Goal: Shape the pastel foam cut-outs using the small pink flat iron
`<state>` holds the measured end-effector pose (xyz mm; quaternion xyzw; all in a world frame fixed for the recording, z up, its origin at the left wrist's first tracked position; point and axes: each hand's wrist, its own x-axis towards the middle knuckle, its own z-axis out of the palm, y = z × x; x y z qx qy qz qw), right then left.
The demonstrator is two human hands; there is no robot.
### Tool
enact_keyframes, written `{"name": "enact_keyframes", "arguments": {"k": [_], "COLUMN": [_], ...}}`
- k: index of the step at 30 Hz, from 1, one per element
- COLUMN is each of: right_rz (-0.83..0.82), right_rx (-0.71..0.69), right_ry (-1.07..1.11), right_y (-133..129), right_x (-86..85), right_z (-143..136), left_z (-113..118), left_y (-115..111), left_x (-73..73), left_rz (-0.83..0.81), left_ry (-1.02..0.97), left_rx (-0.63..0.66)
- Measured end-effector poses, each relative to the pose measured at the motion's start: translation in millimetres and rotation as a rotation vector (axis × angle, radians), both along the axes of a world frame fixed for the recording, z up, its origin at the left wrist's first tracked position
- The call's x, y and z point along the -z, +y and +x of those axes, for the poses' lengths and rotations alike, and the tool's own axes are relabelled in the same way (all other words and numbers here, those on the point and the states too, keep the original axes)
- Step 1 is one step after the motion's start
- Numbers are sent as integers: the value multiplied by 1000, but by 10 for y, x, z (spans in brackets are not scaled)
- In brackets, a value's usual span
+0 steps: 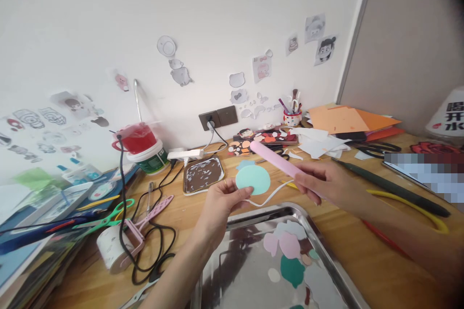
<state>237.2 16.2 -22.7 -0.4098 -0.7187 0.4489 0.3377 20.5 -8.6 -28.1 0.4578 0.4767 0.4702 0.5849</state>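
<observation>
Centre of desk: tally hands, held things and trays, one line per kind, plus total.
Hands: 2 (left hand, right hand)
Held things: 2 (mint oval, pink stick-shaped tool)
Trays: 2 (metal tray, small brown tray)
Total: 6

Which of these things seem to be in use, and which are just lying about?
In use, it seems:
pale green oval, in the left hand
pink stick, in the right hand
perhaps the metal tray with cut-outs

Just lying about, apparently:
green-handled scissors
orange paper
red bucket
</observation>
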Motion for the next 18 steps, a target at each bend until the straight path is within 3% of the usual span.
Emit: {"name": "enact_keyframes", "arguments": {"k": [8, 18], "right_rz": [-3, 31], "right_rx": [-112, -136], "right_ry": [-194, -251], "right_y": [-136, -140], "right_x": [-96, -113], "right_z": [-78, -89], "left_z": [24, 54], "left_y": [-17, -22], "left_x": [-34, -13], "left_rz": [-25, -17], "left_ry": [-19, -27], "left_rx": [-2, 79]}}
